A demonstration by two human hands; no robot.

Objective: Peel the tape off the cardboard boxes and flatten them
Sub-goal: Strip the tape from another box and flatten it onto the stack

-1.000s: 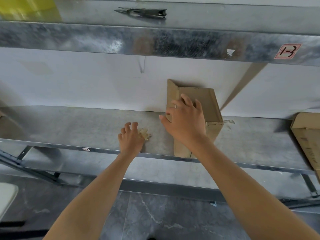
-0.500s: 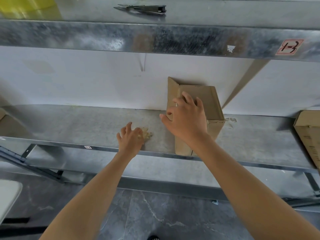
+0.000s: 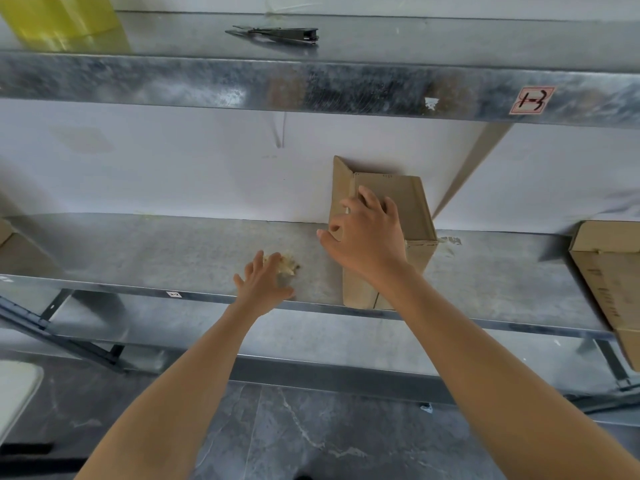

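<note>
A small brown cardboard box (image 3: 415, 216) stands on the grey metal shelf (image 3: 138, 251), against the white wall, with one flap sticking up at its back left. My right hand (image 3: 367, 240) grips the box at its upper left edge, fingers curled over the top and thumb out to the left. A crumpled wad of tape (image 3: 288, 266) lies on the shelf left of the box. My left hand (image 3: 265, 282) lies over the wad with its fingers spread, the fingertips touching it.
A larger cardboard box (image 3: 606, 271) lies at the shelf's right end, and another box corner (image 3: 5, 233) shows at the far left. On the upper shelf (image 3: 207, 84) lie a black tool (image 3: 277, 32) and a yellow object (image 3: 59, 19). Dark floor below.
My left hand's fingers have spread open over the tape wad, where they were curled on it before. My right hand stays on the box.
</note>
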